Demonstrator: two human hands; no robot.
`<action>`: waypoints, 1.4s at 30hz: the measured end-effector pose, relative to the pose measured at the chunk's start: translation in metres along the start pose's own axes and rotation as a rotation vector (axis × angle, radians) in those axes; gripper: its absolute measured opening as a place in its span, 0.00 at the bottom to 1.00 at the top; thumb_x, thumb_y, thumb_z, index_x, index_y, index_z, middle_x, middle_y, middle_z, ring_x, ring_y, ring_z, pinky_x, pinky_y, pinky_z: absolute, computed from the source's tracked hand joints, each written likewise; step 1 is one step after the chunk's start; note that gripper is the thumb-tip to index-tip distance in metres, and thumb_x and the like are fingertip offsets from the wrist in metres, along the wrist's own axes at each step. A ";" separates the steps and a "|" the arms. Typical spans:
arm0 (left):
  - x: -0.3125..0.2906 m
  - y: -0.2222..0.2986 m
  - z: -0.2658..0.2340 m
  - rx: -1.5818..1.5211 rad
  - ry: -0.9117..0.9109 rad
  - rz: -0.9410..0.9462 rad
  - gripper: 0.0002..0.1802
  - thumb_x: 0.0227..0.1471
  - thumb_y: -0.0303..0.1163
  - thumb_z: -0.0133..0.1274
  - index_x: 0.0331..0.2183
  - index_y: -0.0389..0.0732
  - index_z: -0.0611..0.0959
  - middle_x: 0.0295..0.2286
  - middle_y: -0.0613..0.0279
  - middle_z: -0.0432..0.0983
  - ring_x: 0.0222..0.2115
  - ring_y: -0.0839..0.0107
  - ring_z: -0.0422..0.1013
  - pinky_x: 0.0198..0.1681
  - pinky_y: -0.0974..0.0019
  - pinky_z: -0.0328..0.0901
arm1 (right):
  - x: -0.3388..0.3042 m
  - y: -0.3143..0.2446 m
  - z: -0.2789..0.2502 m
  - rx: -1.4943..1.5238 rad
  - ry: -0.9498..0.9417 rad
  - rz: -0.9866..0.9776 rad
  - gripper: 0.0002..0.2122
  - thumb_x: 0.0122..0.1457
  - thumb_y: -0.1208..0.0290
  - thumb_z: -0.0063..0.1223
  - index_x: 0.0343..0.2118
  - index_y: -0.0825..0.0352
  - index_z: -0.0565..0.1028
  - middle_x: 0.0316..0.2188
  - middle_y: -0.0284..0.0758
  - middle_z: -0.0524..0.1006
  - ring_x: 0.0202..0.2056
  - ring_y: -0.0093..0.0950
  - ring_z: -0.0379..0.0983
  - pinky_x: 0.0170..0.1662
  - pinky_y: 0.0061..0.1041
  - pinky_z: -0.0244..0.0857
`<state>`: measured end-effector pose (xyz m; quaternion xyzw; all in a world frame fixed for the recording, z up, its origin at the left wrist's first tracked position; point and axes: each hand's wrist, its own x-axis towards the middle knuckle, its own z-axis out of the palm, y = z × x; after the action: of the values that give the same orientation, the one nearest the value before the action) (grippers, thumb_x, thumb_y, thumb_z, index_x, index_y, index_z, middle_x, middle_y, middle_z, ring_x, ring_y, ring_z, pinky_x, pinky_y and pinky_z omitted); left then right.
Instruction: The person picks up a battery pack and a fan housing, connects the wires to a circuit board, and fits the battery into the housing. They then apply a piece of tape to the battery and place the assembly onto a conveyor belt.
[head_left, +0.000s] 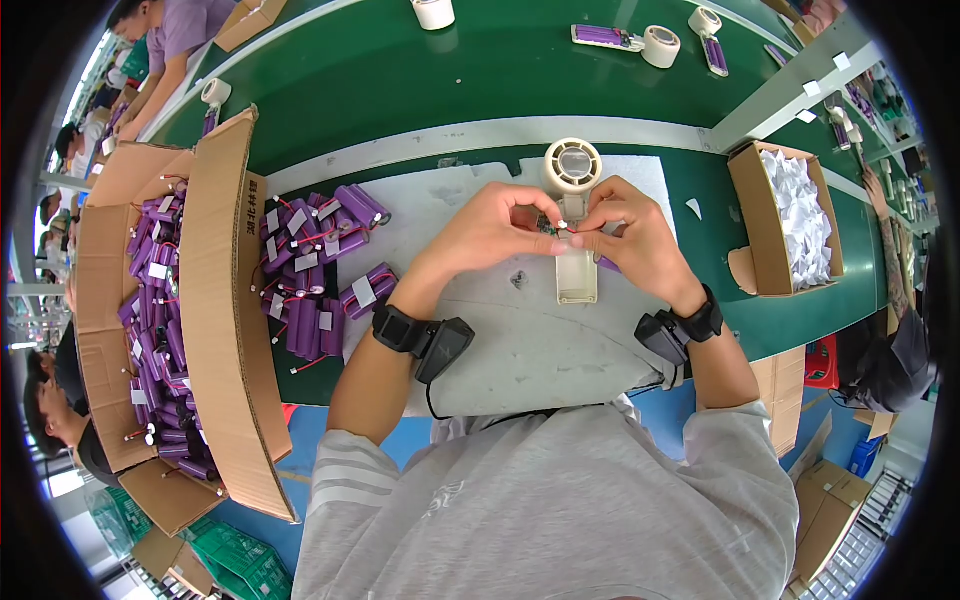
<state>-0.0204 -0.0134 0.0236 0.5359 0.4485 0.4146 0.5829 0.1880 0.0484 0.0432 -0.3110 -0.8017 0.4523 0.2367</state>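
Observation:
A cream handheld fan [574, 166] lies on a grey mat, its round head away from me and its open handle shell [577, 278] toward me. Over the top of the handle my left hand [497, 230] pinches a small white connector [562, 226]; a bit of green circuit board shows beside its fingers. My right hand [632, 230] meets it from the other side with thumb and forefinger pressed together; what sits between them is hidden. Part of a purple battery pack [607, 263] shows under the right hand.
Purple battery packs [310, 262] with red wires lie left of the mat [480, 350]. A tall cardboard box [225, 300] of more packs stands further left. At right, another box [752, 215] holds white pieces. Other fans [660, 47] lie on the green surface beyond a pale rail [480, 136].

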 end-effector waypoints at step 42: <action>0.002 -0.001 0.012 0.077 0.183 0.119 0.07 0.44 0.20 0.58 0.30 0.36 0.80 0.25 0.65 0.77 0.26 0.79 0.73 0.32 0.74 0.68 | -0.002 0.000 0.005 -0.111 0.027 -0.052 0.04 0.47 0.77 0.64 0.25 0.70 0.79 0.27 0.31 0.71 0.25 0.22 0.68 0.28 0.20 0.62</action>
<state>-0.0080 -0.0145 0.0224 0.5433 0.4828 0.4784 0.4929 0.1858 0.0439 0.0410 -0.3086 -0.8301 0.3967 0.2416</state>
